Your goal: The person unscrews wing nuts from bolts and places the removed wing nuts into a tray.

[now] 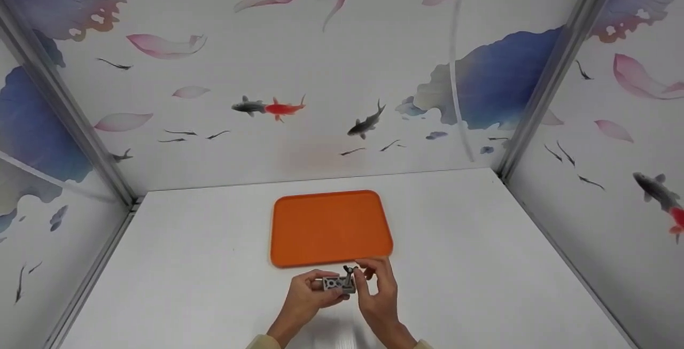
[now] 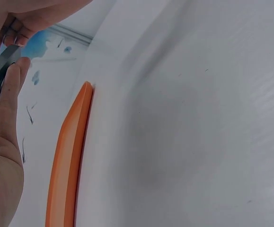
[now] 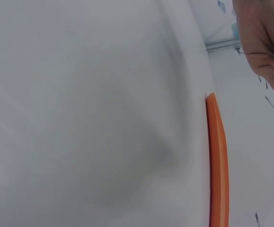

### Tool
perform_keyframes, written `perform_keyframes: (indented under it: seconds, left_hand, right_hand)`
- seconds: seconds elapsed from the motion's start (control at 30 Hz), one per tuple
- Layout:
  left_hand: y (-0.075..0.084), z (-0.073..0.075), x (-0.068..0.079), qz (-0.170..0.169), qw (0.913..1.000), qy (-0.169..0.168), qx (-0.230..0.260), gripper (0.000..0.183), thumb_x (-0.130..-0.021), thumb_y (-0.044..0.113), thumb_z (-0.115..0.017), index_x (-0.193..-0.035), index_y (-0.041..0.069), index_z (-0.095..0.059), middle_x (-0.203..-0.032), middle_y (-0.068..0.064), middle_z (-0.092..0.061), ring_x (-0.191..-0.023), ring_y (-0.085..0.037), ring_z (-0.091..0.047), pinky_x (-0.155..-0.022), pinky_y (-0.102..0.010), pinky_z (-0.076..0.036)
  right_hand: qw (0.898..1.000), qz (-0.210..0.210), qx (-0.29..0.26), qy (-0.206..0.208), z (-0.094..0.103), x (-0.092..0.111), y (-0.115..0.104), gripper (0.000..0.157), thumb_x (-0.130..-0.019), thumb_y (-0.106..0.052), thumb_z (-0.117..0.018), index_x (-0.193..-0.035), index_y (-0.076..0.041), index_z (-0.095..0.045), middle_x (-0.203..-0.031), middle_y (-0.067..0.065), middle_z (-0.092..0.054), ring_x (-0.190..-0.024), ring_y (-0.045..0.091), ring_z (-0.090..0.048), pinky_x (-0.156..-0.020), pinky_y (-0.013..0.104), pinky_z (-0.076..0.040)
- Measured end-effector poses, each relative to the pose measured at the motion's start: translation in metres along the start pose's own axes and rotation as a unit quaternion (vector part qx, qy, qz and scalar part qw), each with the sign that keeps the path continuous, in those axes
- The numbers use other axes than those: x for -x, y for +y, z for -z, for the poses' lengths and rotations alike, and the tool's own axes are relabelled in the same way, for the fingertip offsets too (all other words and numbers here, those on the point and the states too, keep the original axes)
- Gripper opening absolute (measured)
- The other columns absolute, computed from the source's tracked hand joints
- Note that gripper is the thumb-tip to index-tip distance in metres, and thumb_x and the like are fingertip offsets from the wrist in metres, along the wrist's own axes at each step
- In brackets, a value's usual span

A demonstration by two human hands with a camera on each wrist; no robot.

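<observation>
In the head view, my left hand point(image 1: 312, 295) grips a small grey block with round holes point(image 1: 332, 283), above the table near the tray's front edge. A small part with a dark top and grey stem point(image 1: 348, 271) stands up at the block's right end. My right hand point(image 1: 379, 287) pinches at this part with thumb and forefinger; the exact contact is hidden. In the left wrist view, the grey block point(image 2: 3, 68) lies between the left fingers point(image 2: 9, 104), and my right hand point(image 2: 35, 19) reaches in from the top.
An orange tray point(image 1: 331, 229) lies flat on the white table point(image 1: 203, 247), just beyond both hands. Printed panels point(image 1: 320, 71) with fish and petals wall the table at the back and sides. Metal posts point(image 1: 556, 76) stand at the back corners.
</observation>
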State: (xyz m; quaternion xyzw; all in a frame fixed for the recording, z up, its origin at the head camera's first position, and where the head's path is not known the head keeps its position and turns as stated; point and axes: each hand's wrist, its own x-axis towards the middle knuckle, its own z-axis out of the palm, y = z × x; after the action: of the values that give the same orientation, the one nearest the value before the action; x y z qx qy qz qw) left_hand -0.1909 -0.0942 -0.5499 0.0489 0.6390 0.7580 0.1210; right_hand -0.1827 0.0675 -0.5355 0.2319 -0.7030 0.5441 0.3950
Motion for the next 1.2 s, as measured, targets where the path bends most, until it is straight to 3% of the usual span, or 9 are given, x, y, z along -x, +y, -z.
perform_keyframes:
  seconds: [0.23,0.53,0.77,1.0,1.2]
  left_hand:
    - [-0.001,0.001,0.0,0.008,0.9999,0.003,-0.006,0.042,-0.085,0.0,-0.075,-0.122,-0.012,-0.061,-0.108,-0.022,-0.075,-0.092,-0.028,-0.077,-0.083,-0.037,-0.066]
    - [0.0,0.0,0.0,-0.001,0.9999,0.004,-0.014,0.044,-0.085,0.001,-0.075,-0.123,-0.014,-0.06,-0.106,-0.022,-0.075,-0.09,-0.028,-0.077,-0.082,-0.035,-0.066]
    - [-0.002,-0.001,-0.001,0.0,1.0,0.002,-0.007,0.041,-0.085,0.001,-0.075,-0.121,-0.011,-0.062,-0.107,-0.022,-0.075,-0.091,-0.028,-0.077,-0.083,-0.037,-0.066]
    - [-0.004,-0.001,-0.002,-0.002,1.0,0.001,-0.005,0.039,-0.085,0.001,-0.075,-0.12,-0.01,-0.063,-0.107,-0.021,-0.075,-0.091,-0.026,-0.077,-0.083,-0.037,-0.066]
    - [-0.003,0.0,-0.002,0.0,1.0,0.003,-0.007,0.04,-0.084,0.002,-0.076,-0.121,-0.01,-0.062,-0.107,-0.022,-0.075,-0.091,-0.026,-0.077,-0.083,-0.037,-0.066]
  right_hand:
    - [0.999,-0.024,0.025,0.017,-0.003,0.003,0.006,0.025,-0.078,0.021,-0.068,-0.094,0.003,-0.062,-0.088,0.01,-0.057,-0.076,0.014,-0.05,-0.061,0.026,-0.045]
    - [1.0,0.003,0.014,0.016,-0.002,0.002,0.007,0.021,-0.081,0.021,-0.066,-0.095,0.005,-0.063,-0.087,0.014,-0.058,-0.075,0.015,-0.051,-0.061,0.022,-0.046]
    - [1.0,-0.008,0.003,0.01,-0.001,0.002,0.006,0.016,-0.089,0.017,-0.061,-0.099,0.005,-0.065,-0.089,0.015,-0.057,-0.076,0.014,-0.049,-0.063,0.02,-0.044]
    - [1.0,-0.017,0.009,0.005,-0.004,0.016,0.028,0.024,-0.087,0.019,-0.059,-0.103,0.003,-0.068,-0.093,0.012,-0.058,-0.077,0.01,-0.05,-0.063,0.019,-0.045]
    - [1.0,-0.015,0.012,-0.002,-0.006,0.021,0.039,0.021,-0.09,0.011,-0.064,-0.106,-0.001,-0.07,-0.093,0.013,-0.059,-0.078,0.01,-0.052,-0.064,0.019,-0.046]
